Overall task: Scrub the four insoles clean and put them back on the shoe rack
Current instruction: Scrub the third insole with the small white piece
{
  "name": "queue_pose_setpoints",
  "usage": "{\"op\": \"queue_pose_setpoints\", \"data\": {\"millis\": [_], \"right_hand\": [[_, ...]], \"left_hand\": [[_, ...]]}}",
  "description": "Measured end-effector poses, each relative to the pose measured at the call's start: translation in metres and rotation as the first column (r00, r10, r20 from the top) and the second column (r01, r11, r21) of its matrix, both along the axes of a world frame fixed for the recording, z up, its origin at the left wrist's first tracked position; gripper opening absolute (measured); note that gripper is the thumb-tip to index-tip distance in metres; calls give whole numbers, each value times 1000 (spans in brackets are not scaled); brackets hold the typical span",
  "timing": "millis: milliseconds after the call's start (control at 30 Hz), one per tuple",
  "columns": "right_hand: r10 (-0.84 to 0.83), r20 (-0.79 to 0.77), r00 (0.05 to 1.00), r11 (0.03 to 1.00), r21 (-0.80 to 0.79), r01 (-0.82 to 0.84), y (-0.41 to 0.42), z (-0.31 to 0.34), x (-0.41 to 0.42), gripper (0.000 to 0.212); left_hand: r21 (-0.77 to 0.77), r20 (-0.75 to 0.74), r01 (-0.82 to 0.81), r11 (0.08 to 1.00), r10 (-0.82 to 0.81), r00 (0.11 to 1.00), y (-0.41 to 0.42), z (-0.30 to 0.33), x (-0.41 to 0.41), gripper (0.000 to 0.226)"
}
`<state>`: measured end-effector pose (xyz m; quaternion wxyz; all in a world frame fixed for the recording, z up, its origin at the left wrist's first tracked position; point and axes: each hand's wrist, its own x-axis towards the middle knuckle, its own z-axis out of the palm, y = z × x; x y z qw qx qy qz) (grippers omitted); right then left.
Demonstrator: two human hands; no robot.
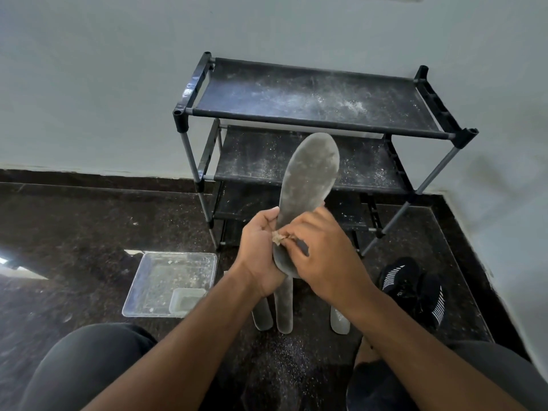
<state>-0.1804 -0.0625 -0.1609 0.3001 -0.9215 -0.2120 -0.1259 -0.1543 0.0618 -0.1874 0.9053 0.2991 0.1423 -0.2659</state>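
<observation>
Knees flank three floor insoles, tray left, shoes right.

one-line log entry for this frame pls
step: scrubbing | left hand: grips insole | right hand: rubs scrubber on it | floor: three insoles, tray, shoes | rack: dusty, no insoles

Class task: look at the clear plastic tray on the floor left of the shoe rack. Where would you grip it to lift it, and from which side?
Grip the clear plastic tray by its near rim, coming from the person's side with fingers over the edge. It lies flat with a raised lip all round, and that side looks unobstructed. A small container sits in its near right corner, so keep it level.
</observation>
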Motion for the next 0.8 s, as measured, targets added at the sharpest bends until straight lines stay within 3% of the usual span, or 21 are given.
{"op": "queue_pose_setpoints", "data": {"millis": [133,333,433,500,567,667,800], "right_hand": [[67,23,997,997,-33,-67,0,0,-7,11],[-75,161,984,993,-77,88,-8,2,9,15],[45,81,996,998,-36,-42,-7,3,0,12],[92,87,992,992,-94,-84,-5,5,-5,13],[46,137,989,989,-143,-26,-7,5,1,13],[-66,175,982,992,-98,84,-13,4,13,10],[102,42,994,994,-49,-100,-7,6,1,11]], "left_hand": [[19,18,-24,1000,24,1000,4,-2,1,57],[-5,46,52,999,-52,998,-5,-2,-7,49],[-5,55,21,1000,-21,998,2,-1,-2,45],[14,57,17,1000,-18,998,4,-4,-1,47],[17,53,38,999,-38,998,0,-5,-4,48],[32,49,74,997,-76,996,-6,-4,-6,48],[54,52,34,998,-37,998,3,-3,0,50]]}}
